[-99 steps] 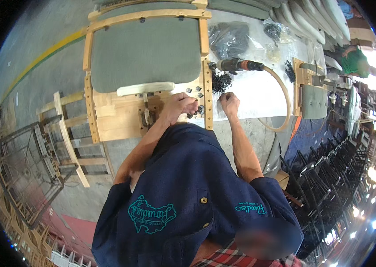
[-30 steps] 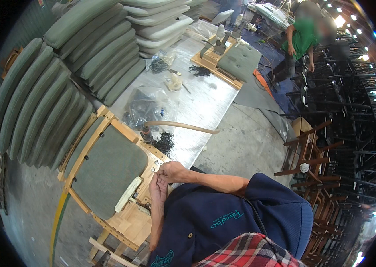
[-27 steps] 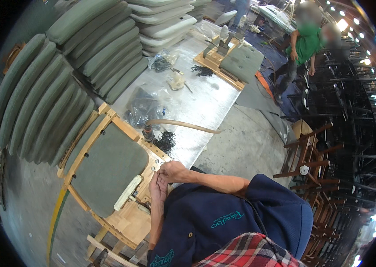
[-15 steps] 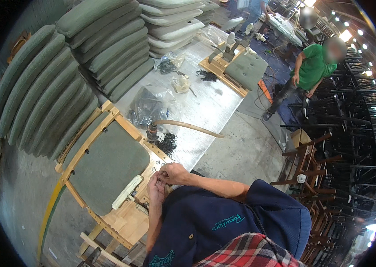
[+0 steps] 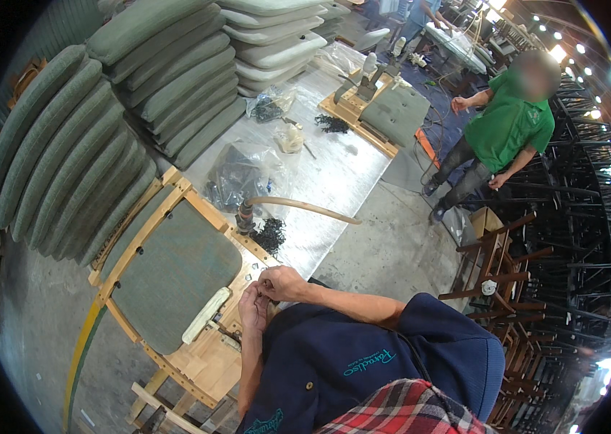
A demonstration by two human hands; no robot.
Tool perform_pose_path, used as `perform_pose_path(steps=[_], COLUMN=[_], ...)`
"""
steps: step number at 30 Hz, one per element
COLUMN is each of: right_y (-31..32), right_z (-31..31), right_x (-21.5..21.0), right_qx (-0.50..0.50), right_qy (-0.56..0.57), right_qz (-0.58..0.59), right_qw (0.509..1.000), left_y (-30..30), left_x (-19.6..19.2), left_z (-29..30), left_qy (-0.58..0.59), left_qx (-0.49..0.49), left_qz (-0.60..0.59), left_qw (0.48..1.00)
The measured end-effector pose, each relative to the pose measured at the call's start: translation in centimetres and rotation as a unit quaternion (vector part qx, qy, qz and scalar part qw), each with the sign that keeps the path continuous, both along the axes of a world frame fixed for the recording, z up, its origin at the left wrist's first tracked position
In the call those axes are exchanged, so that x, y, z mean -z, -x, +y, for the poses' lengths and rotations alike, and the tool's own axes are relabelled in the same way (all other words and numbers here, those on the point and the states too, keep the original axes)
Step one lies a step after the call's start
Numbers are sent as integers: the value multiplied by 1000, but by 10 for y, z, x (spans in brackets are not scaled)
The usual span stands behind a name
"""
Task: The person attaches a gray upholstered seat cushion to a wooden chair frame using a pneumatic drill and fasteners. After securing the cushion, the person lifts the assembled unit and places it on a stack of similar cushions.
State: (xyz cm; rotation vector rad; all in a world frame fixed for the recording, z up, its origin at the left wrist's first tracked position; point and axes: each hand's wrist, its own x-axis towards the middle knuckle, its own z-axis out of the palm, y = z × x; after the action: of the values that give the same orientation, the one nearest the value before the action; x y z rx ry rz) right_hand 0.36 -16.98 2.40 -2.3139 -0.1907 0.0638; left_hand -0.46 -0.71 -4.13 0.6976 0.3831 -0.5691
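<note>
The left hand [image 5: 253, 307] and right hand [image 5: 285, 283] meet at their fingertips, low over the near corner of the board [image 5: 211, 364]. The left palm is turned partly up, its fingers drawn together toward the right; the right hand is curled over, thumb and fingertips brought in close, with hardly any gap showing. Whether something small is pinched between them I cannot tell: the fingers cover the spot.

Just beyond the grip, a few small metal pieces [image 5: 248, 278] lie on the wood. The grey-green pad [image 5: 179, 271] lies to its left, inside the wooden frame [image 5: 135, 246], with a pale bar [image 5: 206, 315] between, nearer the hands. Farther out, straight ahead, are the driver [image 5: 245, 218] and, beside it, the black heap [image 5: 269, 236] on the table [image 5: 327, 239]. Neither hand touches these.
</note>
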Motion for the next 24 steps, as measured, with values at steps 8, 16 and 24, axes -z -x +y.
perform_pose_path(steps=[8, 16, 24], right_y=[-2, 3, -17], right_z=[-1, -10, -35], right_x=[-8, -16, -25], right_qx=[6, 47, 96], right_qy=[19, 24, -12], right_qz=[16, 47, 85], right_qw=[1000, 997, 992], left_y=[1, 11, 14], left_x=[5, -1, -5], left_z=[3, 0, 6], left_qy=[-12, -52, -56], left_qx=[-16, 11, -17], left_qz=[15, 18, 21], left_qw=[1000, 998, 998])
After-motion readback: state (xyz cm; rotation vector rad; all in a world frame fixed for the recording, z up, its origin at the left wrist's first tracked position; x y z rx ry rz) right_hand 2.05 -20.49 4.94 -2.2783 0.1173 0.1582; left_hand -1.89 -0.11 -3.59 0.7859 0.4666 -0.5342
